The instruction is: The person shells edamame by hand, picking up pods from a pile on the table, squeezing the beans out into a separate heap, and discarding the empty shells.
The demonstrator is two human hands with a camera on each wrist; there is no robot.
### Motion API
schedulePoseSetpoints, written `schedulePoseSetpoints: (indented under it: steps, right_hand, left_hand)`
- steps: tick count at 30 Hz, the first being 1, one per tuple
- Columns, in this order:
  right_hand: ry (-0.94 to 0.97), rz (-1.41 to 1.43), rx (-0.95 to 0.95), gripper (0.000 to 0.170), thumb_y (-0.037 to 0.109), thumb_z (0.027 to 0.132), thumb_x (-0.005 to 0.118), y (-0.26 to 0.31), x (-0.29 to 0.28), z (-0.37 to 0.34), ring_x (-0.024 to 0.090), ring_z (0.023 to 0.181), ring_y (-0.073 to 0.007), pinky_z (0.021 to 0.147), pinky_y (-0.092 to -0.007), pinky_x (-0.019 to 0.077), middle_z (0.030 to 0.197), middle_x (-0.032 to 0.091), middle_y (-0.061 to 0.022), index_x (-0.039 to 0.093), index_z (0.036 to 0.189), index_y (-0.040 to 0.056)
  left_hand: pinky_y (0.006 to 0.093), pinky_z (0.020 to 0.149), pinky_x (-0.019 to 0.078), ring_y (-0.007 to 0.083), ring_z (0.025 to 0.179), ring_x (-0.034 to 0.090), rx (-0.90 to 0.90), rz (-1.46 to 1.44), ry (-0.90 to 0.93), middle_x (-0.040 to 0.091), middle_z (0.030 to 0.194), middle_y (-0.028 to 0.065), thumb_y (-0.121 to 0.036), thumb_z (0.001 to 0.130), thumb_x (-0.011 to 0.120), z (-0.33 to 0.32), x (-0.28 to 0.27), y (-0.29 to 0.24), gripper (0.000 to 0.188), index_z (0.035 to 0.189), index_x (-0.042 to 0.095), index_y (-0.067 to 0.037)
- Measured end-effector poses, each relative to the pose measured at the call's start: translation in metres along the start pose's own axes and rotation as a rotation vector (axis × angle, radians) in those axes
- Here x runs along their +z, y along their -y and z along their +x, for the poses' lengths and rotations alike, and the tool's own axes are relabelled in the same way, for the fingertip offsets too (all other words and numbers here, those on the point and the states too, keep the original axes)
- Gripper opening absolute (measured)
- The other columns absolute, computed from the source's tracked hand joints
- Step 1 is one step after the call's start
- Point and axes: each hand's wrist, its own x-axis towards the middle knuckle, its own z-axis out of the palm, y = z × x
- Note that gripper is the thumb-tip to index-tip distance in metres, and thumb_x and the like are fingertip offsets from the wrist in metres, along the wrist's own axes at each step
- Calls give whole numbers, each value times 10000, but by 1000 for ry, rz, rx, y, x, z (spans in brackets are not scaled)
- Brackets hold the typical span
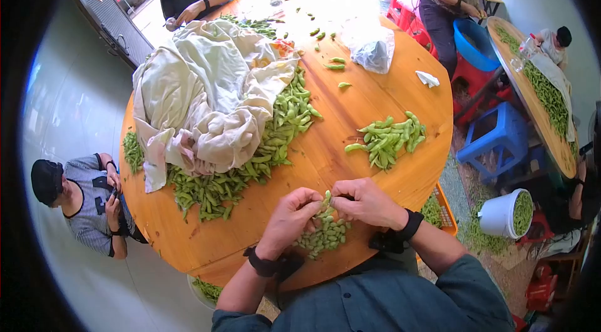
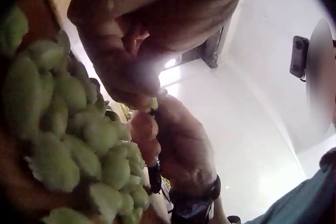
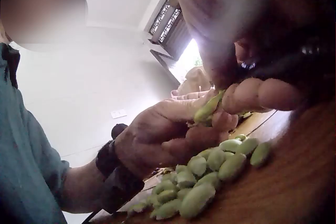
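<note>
Both hands meet over a small heap of shelled green beans (image 1: 325,236) near the front edge of the wooden table (image 1: 231,250). A green pod (image 3: 209,107) is pinched between the fingertips of the left hand (image 1: 290,216) (image 3: 163,129) and the right hand (image 1: 369,202) (image 2: 152,19). In the left wrist view, the beans (image 2: 84,134) lie beside and below the hands, and only a bit of the pod shows between the fingers. The heap (image 3: 197,182) sits just under the left hand's fingers in the right wrist view.
A small pile of pods (image 1: 391,138) lies beyond the right hand. A crumpled cloth (image 1: 206,88) covers part of a large pod pile (image 1: 275,138) at left. Farther back are a plastic bag (image 1: 374,50) and a tissue (image 1: 427,78). Other people sit or stand around.
</note>
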Motion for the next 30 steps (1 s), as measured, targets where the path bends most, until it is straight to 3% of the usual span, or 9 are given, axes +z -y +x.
schedulePoseSetpoints:
  steps: [7, 9, 18, 21, 22, 24, 28, 30]
  right_hand:
    - [-39, -189, -81, 208, 165, 893, 618, 10, 1, 1, 656, 558, -213, 530, -347, 484, 645, 636, -155, 626, 794, -17]
    - [-46, -215, -108, 205, 164, 877, 618, 15, 3, 0, 663, 567, -251, 536, -358, 487, 645, 634, -169, 624, 792, -22]
    - [-89, -245, -137, 217, 167, 865, 610, 11, 4, 0, 608, 534, -294, 524, -395, 454, 628, 597, -194, 608, 764, -25]
    - [-93, -230, -121, 223, 169, 858, 612, 6, 2, 1, 602, 552, -306, 537, -395, 458, 641, 588, -207, 600, 756, -29]
    - [-94, -229, -119, 223, 169, 858, 612, 2, 0, 2, 602, 552, -306, 537, -395, 458, 641, 588, -207, 600, 756, -29]
    - [-68, -234, -107, 186, 137, 904, 600, -4, -4, 4, 550, 540, -91, 505, -284, 434, 593, 572, -55, 617, 787, -6]
    - [-46, -307, -90, 176, 132, 898, 598, 4, -9, 2, 569, 540, -109, 515, -293, 451, 604, 590, -74, 624, 799, -11]
    - [-24, -363, -161, 163, 132, 892, 601, 5, -8, 3, 586, 545, -132, 530, -306, 468, 624, 612, -93, 644, 827, -12]
  left_hand:
    - [202, 593, 483, 43, 686, 572, 113, 49, -19, 625, 875, -22, -60, 955, 622, 0, 2, 14, 103, 1055, 619, -36]
    - [202, 592, 465, 33, 685, 550, 199, 283, -87, 606, 841, -32, -35, 951, 582, 4, 3, 22, 88, 1033, 611, -26]
    - [207, 592, 465, 42, 668, 533, 296, 379, -130, 577, 820, -34, 49, 869, 462, 0, 8, 18, 200, 1000, 598, -16]
    - [215, 609, 483, 53, 695, 550, 153, 222, -117, 587, 852, -26, 54, 866, 441, -7, 10, 7, 226, 1009, 603, -9]
    - [215, 609, 483, 53, 695, 550, 151, 222, -115, 587, 852, -26, 54, 866, 441, -9, 10, 5, 226, 1009, 603, -9]
    - [218, 630, 497, 60, 732, 564, 82, 121, -113, 602, 893, -22, 57, 869, 432, -11, 8, 2, 255, 1037, 613, -3]
    - [206, 632, 485, 60, 745, 569, 84, 59, -116, 613, 903, -18, 12, 923, 492, -8, 5, -3, 197, 1066, 624, -14]
    - [195, 623, 468, 53, 735, 565, 71, 66, -153, 618, 892, -15, -77, 963, 581, -5, 13, -15, 101, 1035, 630, -26]
